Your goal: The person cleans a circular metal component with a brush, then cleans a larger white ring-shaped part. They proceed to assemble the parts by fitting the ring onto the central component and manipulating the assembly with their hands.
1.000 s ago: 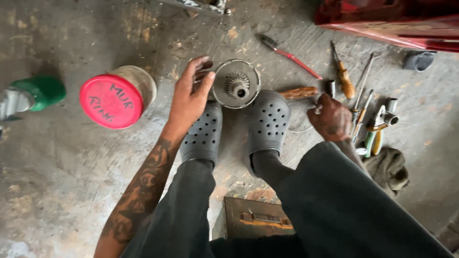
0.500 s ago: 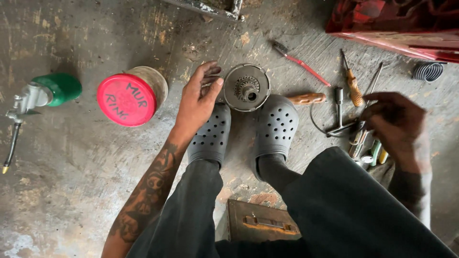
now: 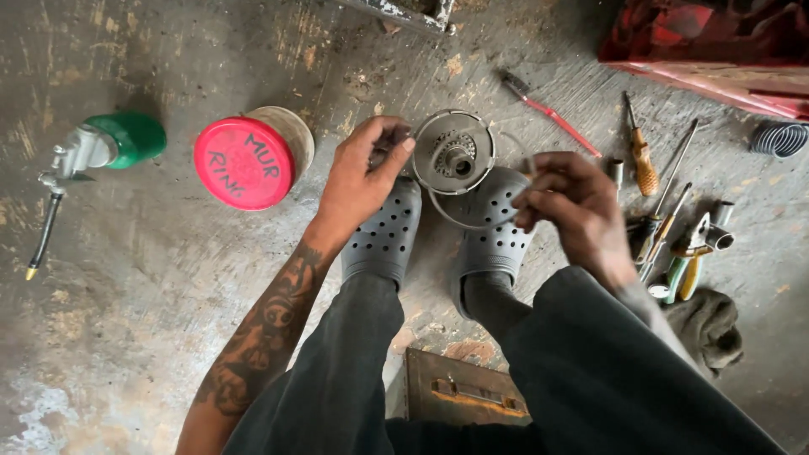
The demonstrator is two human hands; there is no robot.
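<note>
On the stained concrete floor (image 3: 152, 320), the round grey metal clutch-like drum (image 3: 453, 153) sits above two grey perforated clogs (image 3: 438, 227). The left hand (image 3: 358, 181) has its fingers curled on the drum's rim; the right hand (image 3: 569, 206) has its fingers pinching a thin wire ring (image 3: 451, 217).

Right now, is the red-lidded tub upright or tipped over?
Tipped: the red-lidded tub lies on its side on the floor, lid facing the camera, its beige wall showing behind.

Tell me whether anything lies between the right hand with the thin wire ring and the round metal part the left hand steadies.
Nothing visible does. The right hand pinches the thin wire ring, which already loops beside and under the round metal part. The left hand holds that part's left edge, away from the ring's path. Only the grey clogs lie beneath.
</note>
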